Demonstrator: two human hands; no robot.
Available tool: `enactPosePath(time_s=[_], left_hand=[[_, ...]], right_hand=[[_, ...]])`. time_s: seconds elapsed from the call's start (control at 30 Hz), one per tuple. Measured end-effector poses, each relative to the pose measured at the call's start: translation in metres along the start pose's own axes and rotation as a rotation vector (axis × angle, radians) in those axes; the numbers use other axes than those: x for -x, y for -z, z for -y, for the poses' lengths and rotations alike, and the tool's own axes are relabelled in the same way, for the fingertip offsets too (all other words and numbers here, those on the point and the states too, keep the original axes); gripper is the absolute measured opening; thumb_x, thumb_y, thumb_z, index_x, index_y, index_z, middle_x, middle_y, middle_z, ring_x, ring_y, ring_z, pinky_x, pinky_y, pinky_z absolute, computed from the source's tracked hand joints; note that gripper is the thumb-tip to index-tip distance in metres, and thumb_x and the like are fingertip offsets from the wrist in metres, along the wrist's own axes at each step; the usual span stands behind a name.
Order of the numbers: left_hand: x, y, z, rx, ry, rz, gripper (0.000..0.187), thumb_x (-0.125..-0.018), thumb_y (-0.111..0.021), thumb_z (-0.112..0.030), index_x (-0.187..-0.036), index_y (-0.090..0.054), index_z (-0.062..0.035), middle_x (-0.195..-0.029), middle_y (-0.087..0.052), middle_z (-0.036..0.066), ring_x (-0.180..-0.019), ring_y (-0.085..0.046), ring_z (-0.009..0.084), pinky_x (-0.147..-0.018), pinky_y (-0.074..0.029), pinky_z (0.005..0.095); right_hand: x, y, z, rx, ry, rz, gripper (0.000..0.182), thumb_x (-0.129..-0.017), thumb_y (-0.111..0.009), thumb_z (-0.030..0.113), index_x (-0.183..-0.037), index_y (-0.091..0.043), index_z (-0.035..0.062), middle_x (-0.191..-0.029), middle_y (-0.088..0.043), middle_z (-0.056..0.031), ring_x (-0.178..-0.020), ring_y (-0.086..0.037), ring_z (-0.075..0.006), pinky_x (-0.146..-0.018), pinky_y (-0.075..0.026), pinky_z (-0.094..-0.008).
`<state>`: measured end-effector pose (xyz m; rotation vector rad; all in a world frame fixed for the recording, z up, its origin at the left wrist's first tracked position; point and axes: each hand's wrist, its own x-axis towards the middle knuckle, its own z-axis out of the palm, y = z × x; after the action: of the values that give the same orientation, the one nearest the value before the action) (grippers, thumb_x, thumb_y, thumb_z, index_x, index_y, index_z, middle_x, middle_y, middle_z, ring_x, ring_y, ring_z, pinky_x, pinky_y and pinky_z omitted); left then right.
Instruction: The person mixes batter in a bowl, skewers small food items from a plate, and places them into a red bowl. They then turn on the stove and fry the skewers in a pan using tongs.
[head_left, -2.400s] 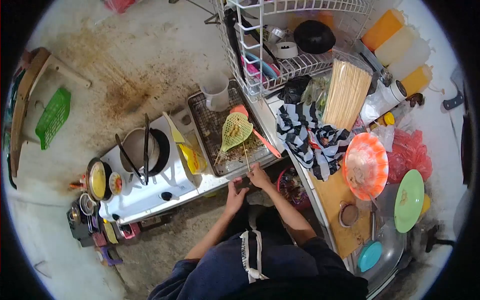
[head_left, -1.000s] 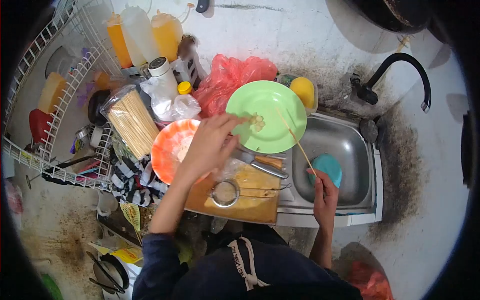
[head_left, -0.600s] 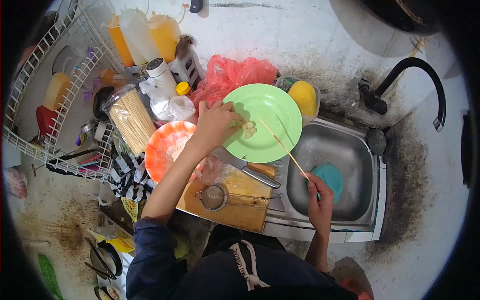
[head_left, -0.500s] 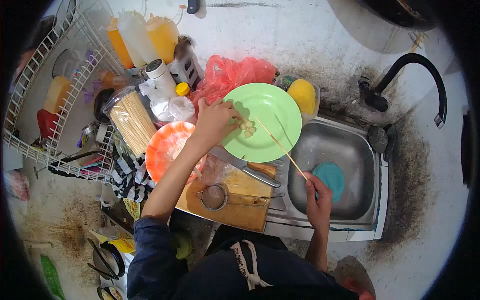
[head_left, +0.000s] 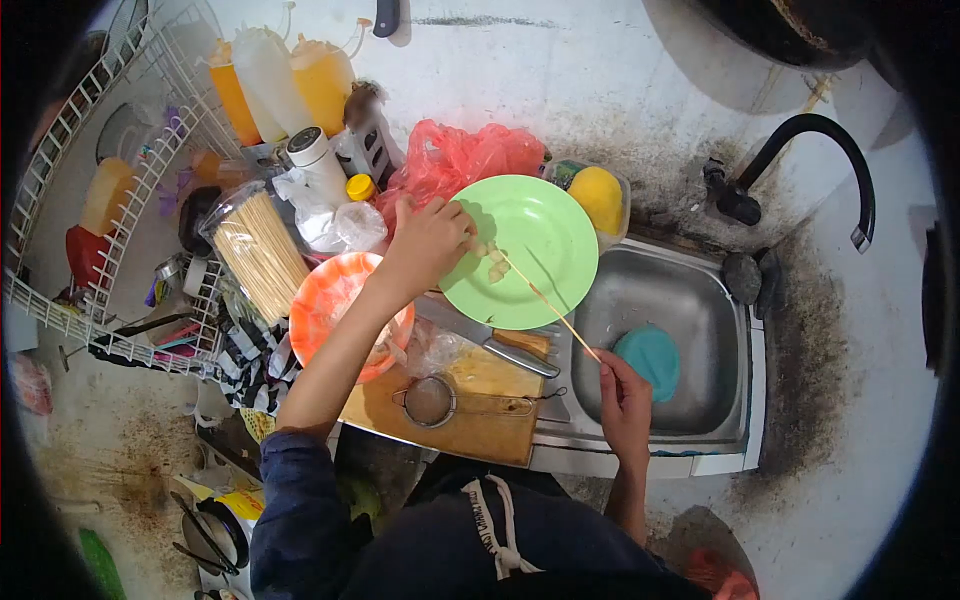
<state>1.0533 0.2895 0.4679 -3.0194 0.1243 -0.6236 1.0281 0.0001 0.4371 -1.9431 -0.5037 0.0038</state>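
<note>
A light green plate (head_left: 555,225) lies at the middle of the counter with a small cluster of pale, roundish food pieces (head_left: 497,268) near its left side. My left hand (head_left: 430,242) reaches over the plate's left rim, fingers bent together right at those pieces; what sits between the fingertips is hidden. My right hand (head_left: 625,400) is closed on the lower end of a thin wooden skewer (head_left: 560,317), over the sink's left side. The skewer slants up and left across the plate, and its tip overlaps the food pieces in this view.
A wooden cutting board (head_left: 490,430) with a small strainer (head_left: 430,402) lies below the plate, beside a knife (head_left: 520,357). An orange bowl (head_left: 310,315) and packed skewers (head_left: 258,250) stand left; the sink (head_left: 710,300) with its black faucet (head_left: 865,190) is right.
The skewer's tip has moved left and down to the food pieces as my right hand shifted slightly left. My left hand stays at the plate's rim. The whole view has shifted a little.
</note>
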Motion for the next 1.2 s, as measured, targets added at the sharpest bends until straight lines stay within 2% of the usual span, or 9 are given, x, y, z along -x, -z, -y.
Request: enactPosePath(time_s=[0.1,0.17,0.27,0.4,0.47,0.7,1.0,1.07,1.2], left_hand=[[0.001,0.012,0.004,0.178,0.047,-0.003,0.015,-0.074,-0.058,-0.021,-0.087,-0.055,-0.0136,-0.086,-0.056,0.000,-0.088,-0.050,0.0166,-0.084,-0.025,0.0452],[0.003,0.011,0.005,0.251,0.098,-0.037,0.015,-0.073,-0.059,-0.019,-0.087,-0.055,-0.0132,-0.085,-0.058,0.001,-0.085,-0.052,0.0176,-0.082,-0.026,0.0433],[0.005,0.008,0.008,0.260,0.067,-0.058,0.015,-0.074,-0.059,-0.020,-0.086,-0.056,-0.0133,-0.085,-0.059,0.000,-0.084,-0.052,0.0175,-0.079,-0.026,0.0418],[0.006,0.002,0.007,0.302,0.068,-0.030,0.014,-0.073,-0.059,-0.020,-0.085,-0.056,-0.0135,-0.086,-0.059,-0.001,-0.083,-0.052,0.0170,-0.079,-0.025,0.0423],[0.006,0.000,0.007,0.280,0.055,0.028,0.013,-0.072,-0.060,-0.020,-0.082,-0.059,-0.0132,-0.083,-0.059,-0.001,-0.083,-0.052,0.0165,-0.079,-0.026,0.0466],[0.005,-0.002,0.012,0.224,0.007,0.072,0.015,-0.072,-0.060,-0.021,-0.086,-0.059,-0.0159,-0.087,-0.057,-0.002,-0.087,-0.050,0.0162,-0.077,-0.024,0.0437],[0.004,0.003,0.028,0.221,-0.033,-0.078,0.015,-0.073,-0.059,-0.020,-0.088,-0.057,-0.0150,-0.087,-0.057,-0.001,-0.086,-0.050,0.0170,-0.081,-0.022,0.0487],[0.004,0.014,0.028,0.288,-0.003,-0.088,0.017,-0.073,-0.060,-0.018,-0.088,-0.058,-0.0126,-0.086,-0.058,0.001,-0.081,-0.050,0.0182,-0.080,-0.028,0.0435],[0.009,0.012,0.029,0.632,0.085,-0.098,0.016,-0.074,-0.060,-0.022,-0.086,-0.060,-0.0122,-0.080,-0.059,0.000,-0.076,-0.050,0.0149,-0.081,-0.026,0.0423]], right_hand=[[0.000,-0.006,0.006,-0.032,-0.008,-0.006,0.018,-0.085,-0.047,0.010,-0.096,-0.058,0.0001,-0.059,-0.046,0.0017,-0.052,-0.033,-0.0031,-0.044,-0.025,-0.0185],[-0.002,-0.012,0.006,0.021,0.035,-0.020,0.018,-0.083,-0.049,0.007,-0.096,-0.057,-0.0002,-0.068,-0.057,-0.0089,-0.053,-0.050,-0.0120,-0.050,-0.042,-0.0250],[-0.006,-0.015,0.013,0.169,0.022,0.009,0.018,-0.082,-0.049,0.006,-0.096,-0.058,0.0008,-0.073,-0.059,-0.0119,-0.058,-0.056,-0.0164,-0.051,-0.044,-0.0270],[-0.011,-0.024,0.014,0.140,0.105,-0.078,0.018,-0.081,-0.050,0.006,-0.096,-0.059,0.0026,-0.073,-0.059,-0.0130,-0.059,-0.057,-0.0203,-0.052,-0.044,-0.0300],[-0.016,-0.025,0.013,0.258,0.175,-0.060,0.019,-0.078,-0.051,0.005,-0.095,-0.059,0.0041,-0.070,-0.058,-0.0119,-0.057,-0.056,-0.0227,-0.052,-0.043,-0.0316],[-0.029,-0.023,0.024,0.396,0.248,-0.009,0.023,-0.074,-0.053,0.004,-0.096,-0.059,0.0069,-0.065,-0.056,-0.0097,-0.054,-0.053,-0.0235,-0.051,-0.041,-0.0341],[-0.038,-0.018,0.036,0.644,0.381,0.075,0.022,-0.073,-0.054,0.006,-0.094,-0.060,0.0081,-0.061,-0.053,-0.0075,-0.053,-0.052,-0.0234,-0.052,-0.040,-0.0335],[-0.037,-0.017,0.042,0.661,0.370,0.074,0.021,-0.073,-0.054,0.006,-0.093,-0.060,0.0076,-0.062,-0.054,-0.0075,-0.054,-0.052,-0.0228,-0.053,-0.040,-0.0330],[-0.028,-0.015,0.051,0.655,0.387,0.022,0.022,-0.072,-0.055,0.006,-0.093,-0.060,0.0076,-0.062,-0.054,-0.0070,-0.054,-0.052,-0.0225,-0.054,-0.040,-0.0331]])
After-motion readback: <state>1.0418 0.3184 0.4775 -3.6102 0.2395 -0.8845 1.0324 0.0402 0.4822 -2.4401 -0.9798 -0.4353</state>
